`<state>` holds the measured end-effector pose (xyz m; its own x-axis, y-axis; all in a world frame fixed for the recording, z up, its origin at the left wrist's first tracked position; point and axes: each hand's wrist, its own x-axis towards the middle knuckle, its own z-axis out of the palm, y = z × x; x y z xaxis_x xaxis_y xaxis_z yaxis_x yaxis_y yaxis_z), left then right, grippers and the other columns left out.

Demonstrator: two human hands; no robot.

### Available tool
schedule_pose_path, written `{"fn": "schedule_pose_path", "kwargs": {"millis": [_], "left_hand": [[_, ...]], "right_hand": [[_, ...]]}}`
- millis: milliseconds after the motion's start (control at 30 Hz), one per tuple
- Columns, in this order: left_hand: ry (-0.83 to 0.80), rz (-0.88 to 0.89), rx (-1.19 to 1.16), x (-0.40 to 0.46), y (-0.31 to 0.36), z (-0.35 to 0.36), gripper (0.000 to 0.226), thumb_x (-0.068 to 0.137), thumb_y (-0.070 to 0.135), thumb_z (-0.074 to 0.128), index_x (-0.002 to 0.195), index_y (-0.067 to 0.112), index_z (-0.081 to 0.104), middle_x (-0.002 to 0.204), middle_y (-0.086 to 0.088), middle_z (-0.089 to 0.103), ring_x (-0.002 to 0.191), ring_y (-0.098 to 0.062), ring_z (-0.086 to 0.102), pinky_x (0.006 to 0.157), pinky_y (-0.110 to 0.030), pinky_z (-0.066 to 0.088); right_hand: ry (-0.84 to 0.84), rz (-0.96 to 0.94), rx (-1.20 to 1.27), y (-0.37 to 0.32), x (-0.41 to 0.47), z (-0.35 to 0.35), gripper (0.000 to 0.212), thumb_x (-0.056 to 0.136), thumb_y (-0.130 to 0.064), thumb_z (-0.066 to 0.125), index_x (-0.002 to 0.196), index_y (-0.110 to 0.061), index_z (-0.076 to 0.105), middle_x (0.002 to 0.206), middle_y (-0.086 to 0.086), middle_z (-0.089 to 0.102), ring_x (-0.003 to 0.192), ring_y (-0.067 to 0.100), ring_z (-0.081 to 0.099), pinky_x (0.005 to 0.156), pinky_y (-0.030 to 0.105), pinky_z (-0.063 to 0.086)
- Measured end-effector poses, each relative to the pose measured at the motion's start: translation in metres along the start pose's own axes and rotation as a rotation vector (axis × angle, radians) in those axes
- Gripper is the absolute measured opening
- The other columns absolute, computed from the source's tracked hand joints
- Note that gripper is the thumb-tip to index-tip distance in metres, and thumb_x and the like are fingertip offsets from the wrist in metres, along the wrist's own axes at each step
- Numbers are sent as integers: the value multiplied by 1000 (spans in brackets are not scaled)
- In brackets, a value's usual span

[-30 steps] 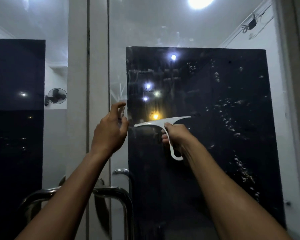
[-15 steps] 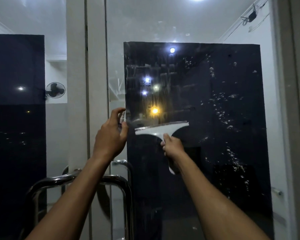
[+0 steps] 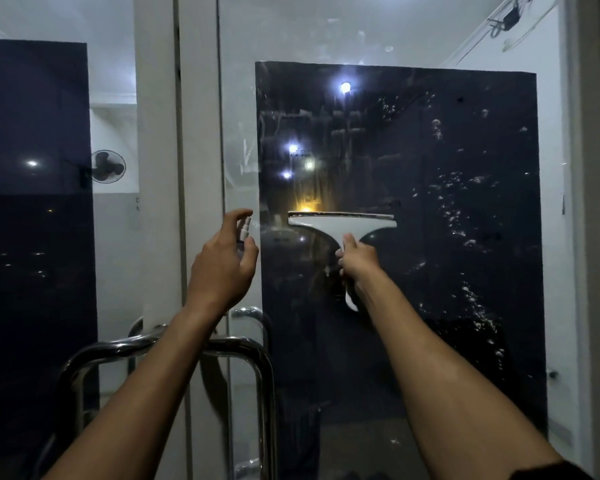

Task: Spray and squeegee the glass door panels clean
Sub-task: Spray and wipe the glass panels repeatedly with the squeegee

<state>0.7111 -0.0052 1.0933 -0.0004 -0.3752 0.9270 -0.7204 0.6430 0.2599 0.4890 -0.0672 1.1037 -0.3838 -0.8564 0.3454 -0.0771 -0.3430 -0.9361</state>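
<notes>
Since prev frame, squeegee (image 3: 342,224) had levelled out, blade flat on right glass panel (image 3: 430,237) at frame centre. Right hand (image 3: 355,263) gripped its handle; left hand (image 3: 222,268) wrapped a small spray bottle (image 3: 245,230). Squeegee prob. light, stiff; wet handle likely slippery, so hold low on stem.

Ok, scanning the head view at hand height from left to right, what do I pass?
Wall fan → door frame post → left hand holding the spray bottle → squeegee gripped by the right hand → white droplets on the glass.
</notes>
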Motion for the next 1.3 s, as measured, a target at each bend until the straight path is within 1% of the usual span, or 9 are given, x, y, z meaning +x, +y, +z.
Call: {"fn": "schedule_pose_path", "kwargs": {"millis": [300,467,567,734,834,967,1067,1167,1300], "left_hand": [[-46,-21,-56,-20,-2,15,40,102,22,50,140,30,40,86,-1,61,66,-12,59,53,-22,40],[-44,-21,-45,-23,-1,21,40,102,24,49,140,32,39,93,1,60,69,-5,56,54,-21,39],[-44,-12,-60,-23,1,27,38,103,26,49,139,32,39,94,-1,63,71,-7,58,56,-21,43],[-57,-23,-73,-26,0,32,39,103,27,49,140,33,39,92,-1,64,70,-10,61,57,-22,46],[-61,-27,-60,-26,-2,32,39,103,26,50,140,32,40,93,1,64,70,-7,59,56,-20,44],[-45,-16,-54,-15,-3,34,38,103,27,49,139,32,40,93,-1,64,70,-8,59,57,-23,46],[-34,-6,-43,-7,0,38,39,103,26,49,141,29,40,94,1,62,70,-5,56,56,-19,40],[-19,2,-33,-1,3,41,40,103,25,49,141,28,41,93,-1,62,70,-4,55,56,-17,37],[-26,3,-42,-4,1,44,40,103,26,49,141,30,39,95,0,63,72,-9,58,57,-18,40]], "right_hand": [[40,75,-130,130,-37,-14,47,102,-48,40,77,-15,62,71,1,60,69,19,54,71,37,43],[51,-6,-83,69,-15,-16,44,103,-45,42,76,-15,60,76,5,61,67,20,55,71,36,45],[57,-43,-41,28,0,-18,44,104,-43,41,87,-9,62,79,5,62,66,18,55,64,32,44],[82,-15,-138,91,-12,-20,47,103,-46,40,72,-16,59,69,3,59,64,21,54,70,37,45],[60,42,-129,126,-40,-26,47,104,-46,39,80,-13,62,73,3,60,67,18,55,68,35,44],[66,-23,-147,94,-28,-28,45,104,-43,40,77,-15,61,76,5,63,68,20,57,72,39,50],[57,-51,-46,36,2,-20,44,105,-42,40,76,-14,59,72,4,59,62,17,53,65,34,44],[32,-92,-22,-8,23,-14,43,104,-43,39,79,-15,58,76,2,59,69,17,55,74,38,46],[-40,-104,-201,41,9,-22,46,104,-46,40,75,-15,60,74,2,61,73,22,58,72,32,43]]}}
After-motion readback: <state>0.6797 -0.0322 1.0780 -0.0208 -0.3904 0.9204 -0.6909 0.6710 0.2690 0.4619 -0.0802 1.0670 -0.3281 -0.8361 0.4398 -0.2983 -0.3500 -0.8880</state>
